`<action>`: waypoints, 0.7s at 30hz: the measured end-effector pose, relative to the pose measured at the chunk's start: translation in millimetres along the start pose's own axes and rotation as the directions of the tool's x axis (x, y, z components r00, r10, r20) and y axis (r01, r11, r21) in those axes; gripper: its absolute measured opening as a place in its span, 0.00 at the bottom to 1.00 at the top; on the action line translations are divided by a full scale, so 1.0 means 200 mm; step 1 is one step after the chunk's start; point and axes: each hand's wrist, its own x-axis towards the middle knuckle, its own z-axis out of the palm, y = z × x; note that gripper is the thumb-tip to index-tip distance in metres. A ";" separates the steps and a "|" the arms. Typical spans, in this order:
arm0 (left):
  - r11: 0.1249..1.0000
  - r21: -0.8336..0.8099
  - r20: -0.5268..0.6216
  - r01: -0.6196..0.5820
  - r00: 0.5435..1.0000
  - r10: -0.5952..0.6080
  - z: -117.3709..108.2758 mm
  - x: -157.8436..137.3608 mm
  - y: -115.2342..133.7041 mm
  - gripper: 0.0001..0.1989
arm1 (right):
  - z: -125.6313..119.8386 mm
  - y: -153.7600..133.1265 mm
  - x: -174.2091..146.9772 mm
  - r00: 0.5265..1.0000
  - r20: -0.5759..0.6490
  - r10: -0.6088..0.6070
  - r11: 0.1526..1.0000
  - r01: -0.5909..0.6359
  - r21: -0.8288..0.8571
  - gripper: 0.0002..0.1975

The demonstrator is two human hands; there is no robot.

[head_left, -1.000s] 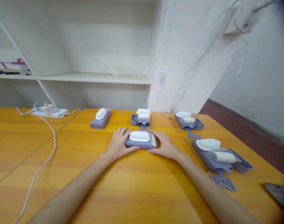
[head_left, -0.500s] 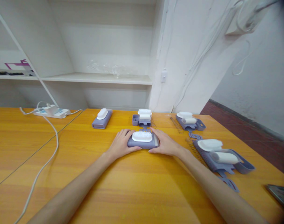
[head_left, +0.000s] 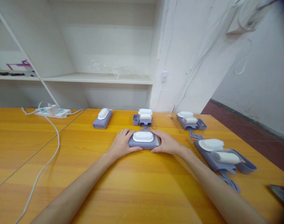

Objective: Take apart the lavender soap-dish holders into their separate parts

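Observation:
A lavender-grey plastic case (head_left: pixel 144 145) lies flat on the table in front of me, with a white oval brush (head_left: pixel 143 136), bristles up, on its top. My left hand (head_left: pixel 121 143) is wrapped round the case's left end, thumb along the front edge. Round the right end, where a pale translucent strip shows, my right hand (head_left: pixel 167 143) is closed. Its fingertips behind the case are partly hidden. Just beyond the case lies a flat lavender cut-out piece (head_left: pixel 145 130), partly covered by it.
Another lavender case with a white brush (head_left: pixel 103 114) stands back left. Sets of lavender parts with white rollers lie at back centre (head_left: pixel 145 117), back right (head_left: pixel 190 120) and near right (head_left: pixel 226 157), with springs beside them. A power strip (head_left: pixel 53 111) trails a cable; a dark flat device (head_left: pixel 280 194) sits front right.
Both hands keep hold of the case, almost unmoved. My right thumb has slid slightly to the right along the front edge. The whole view has shifted a little.

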 end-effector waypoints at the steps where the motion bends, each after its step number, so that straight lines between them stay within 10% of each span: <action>1: 1.000 -0.003 -0.002 0.002 1.000 -0.002 0.00 0.00 0.00 0.36 | 0.00 -0.01 0.00 1.000 -0.011 0.002 1.000 -0.002 -0.020 0.46; 21: 0.998 -0.056 -0.027 0.009 1.000 -0.011 -0.01 0.00 -0.02 0.35 | -0.07 0.04 -0.08 0.988 -0.118 0.097 0.970 -0.120 -0.212 0.39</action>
